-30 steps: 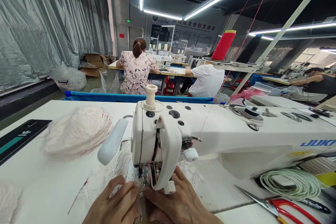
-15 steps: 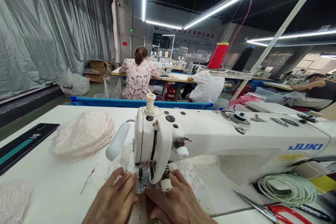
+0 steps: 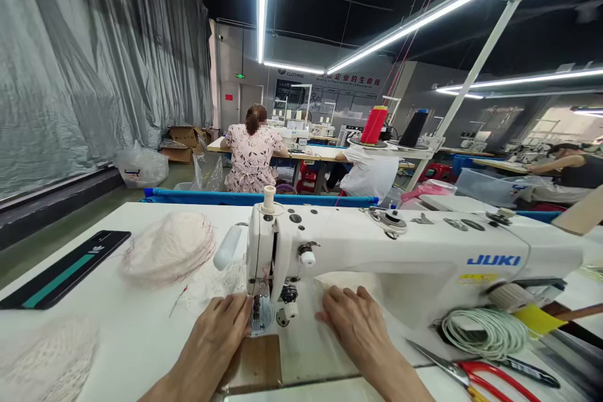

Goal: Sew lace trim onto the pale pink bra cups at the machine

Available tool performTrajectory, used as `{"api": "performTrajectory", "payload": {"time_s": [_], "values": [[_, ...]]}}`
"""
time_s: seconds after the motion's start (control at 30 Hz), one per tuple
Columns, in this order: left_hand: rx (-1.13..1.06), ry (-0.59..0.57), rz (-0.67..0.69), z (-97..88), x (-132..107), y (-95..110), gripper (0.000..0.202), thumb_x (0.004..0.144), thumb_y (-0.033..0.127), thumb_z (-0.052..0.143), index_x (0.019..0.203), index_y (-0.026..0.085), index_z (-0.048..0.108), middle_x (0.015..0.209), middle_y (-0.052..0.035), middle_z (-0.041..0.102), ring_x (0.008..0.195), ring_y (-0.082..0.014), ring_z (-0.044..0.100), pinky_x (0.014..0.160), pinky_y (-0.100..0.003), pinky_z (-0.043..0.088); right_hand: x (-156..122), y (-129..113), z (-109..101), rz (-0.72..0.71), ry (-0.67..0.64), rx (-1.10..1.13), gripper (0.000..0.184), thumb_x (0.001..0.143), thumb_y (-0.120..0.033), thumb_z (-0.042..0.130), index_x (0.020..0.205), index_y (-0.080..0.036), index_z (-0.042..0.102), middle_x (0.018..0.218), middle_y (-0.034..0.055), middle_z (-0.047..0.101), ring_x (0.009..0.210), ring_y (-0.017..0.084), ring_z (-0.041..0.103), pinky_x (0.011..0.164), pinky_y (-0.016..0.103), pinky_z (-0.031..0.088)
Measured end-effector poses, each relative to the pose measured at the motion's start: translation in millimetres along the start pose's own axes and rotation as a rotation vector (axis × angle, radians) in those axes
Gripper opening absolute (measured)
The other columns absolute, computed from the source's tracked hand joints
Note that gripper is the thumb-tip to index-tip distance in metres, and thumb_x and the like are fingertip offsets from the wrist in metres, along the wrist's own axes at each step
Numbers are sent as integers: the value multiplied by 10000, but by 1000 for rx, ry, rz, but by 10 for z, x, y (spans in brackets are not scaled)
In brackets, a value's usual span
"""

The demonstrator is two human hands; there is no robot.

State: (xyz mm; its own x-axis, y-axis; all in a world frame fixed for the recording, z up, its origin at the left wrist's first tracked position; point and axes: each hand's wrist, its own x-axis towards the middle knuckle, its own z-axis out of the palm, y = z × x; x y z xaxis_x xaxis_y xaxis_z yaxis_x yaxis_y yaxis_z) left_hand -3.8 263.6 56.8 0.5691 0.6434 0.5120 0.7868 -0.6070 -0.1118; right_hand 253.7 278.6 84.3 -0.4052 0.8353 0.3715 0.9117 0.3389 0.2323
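My left hand [image 3: 221, 333] is beside the presser foot [image 3: 262, 315] of a white sewing machine [image 3: 386, 232], its fingers pressed together at the edge of white lace [image 3: 230, 279]. The lace lies bunched left of the needle area, partly hidden by that hand and the machine head. Under the machine's arm, my right hand [image 3: 355, 323] has bent fingers closed on off-white cloth [image 3: 346, 277]. The fingertips and much of the cloth are out of sight. A brown plate [image 3: 259, 361] shows at the bed's front, between my forearms.
Red-handled scissors [image 3: 471, 372] and a coil of pale green cord [image 3: 487, 333] lie on the right. White lace bundles [image 3: 169, 248] and a black-and-green case [image 3: 66, 270] occupy the left tabletop. Other people sit at tables beyond a blue cloth trough [image 3: 259, 198].
My right hand has moved right, away from the presser foot, to beneath the machine's arm, and off-white cloth now shows there. My left hand stays beside the foot. The camera view has shifted.
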Motion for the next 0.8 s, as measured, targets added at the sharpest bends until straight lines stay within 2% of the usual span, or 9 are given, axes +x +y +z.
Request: {"api": "performTrajectory", "payload": {"time_s": [0.13,0.23,0.33,0.37,0.47,0.53,0.6,0.67,0.8], "values": [[96,-46,-32,56,28,5,312,845,-28,364,1041,111,563,883,-90,614,766,-243,601,651,-366,476,-14,-143,-45,-35,33,79,172,843,-177,626,675,-165,590,651,25,624,605,181,600,557,288,287],[126,-62,-87,-9,65,0,384,751,-140,344,862,112,612,762,-80,625,709,-241,610,658,-373,477,-20,-338,-124,-97,33,157,219,901,-226,549,690,-180,582,643,2,616,591,156,586,546,276,303],[103,-66,-152,-159,12,53,361,689,-142,365,713,143,584,704,-65,626,640,-223,604,626,-352,474,-40,-499,-215,-173,51,357,165,837,-354,638,830,-192,608,782,12,644,738,176,597,629,267,378],[54,-68,-172,-207,-29,94,325,699,-107,388,718,158,574,709,-51,629,623,-207,603,606,-326,473,-51,-527,-241,-197,51,461,290,778,-422,688,931,-190,606,884,35,648,829,200,591,694,282,403],[-553,-83,-419,-288,-159,261,130,821,131,430,779,202,530,663,17,601,556,-144,589,520,-223,450,-71,-520,-288,-235,-101,805,673,632,-522,765,1155,-176,520,1031,70,615,922,233,567,782,318,434],[-1167,-75,-714,-278,-220,360,145,843,330,460,871,201,520,667,16,601,565,-141,596,528,-217,462,-62,-462,-288,-204,-299,996,528,716,-458,719,1120,-180,524,887,17,622,785,177,584,660,251,446],[-1471,-70,-908,-248,-269,409,322,783,430,534,992,186,510,738,-15,631,622,-158,613,595,-252,494,-44,-398,-267,-105,-382,1058,313,829,-334,623,1084,-180,524,740,-26,592,650,133,558,543,206,403],[-1390,-75,-911,-238,-321,398,442,754,415,559,1124,186,479,814,-32,639,660,-153,613,662,-265,507,-31,-370,-239,-18,-256,915,249,862,-229,567,1096,-169,510,752,-9,599,663,146,554,572,232,404],[-820,-48,-639,-310,-387,272,448,857,320,414,1297,240,397,1017,-79,590,692,-145,605,588,-233,500,-44,-496,-201,-17,66,586,95,858,-144,534,947,-160,564,905,79,617,819,218,546,720,347,393]]}}
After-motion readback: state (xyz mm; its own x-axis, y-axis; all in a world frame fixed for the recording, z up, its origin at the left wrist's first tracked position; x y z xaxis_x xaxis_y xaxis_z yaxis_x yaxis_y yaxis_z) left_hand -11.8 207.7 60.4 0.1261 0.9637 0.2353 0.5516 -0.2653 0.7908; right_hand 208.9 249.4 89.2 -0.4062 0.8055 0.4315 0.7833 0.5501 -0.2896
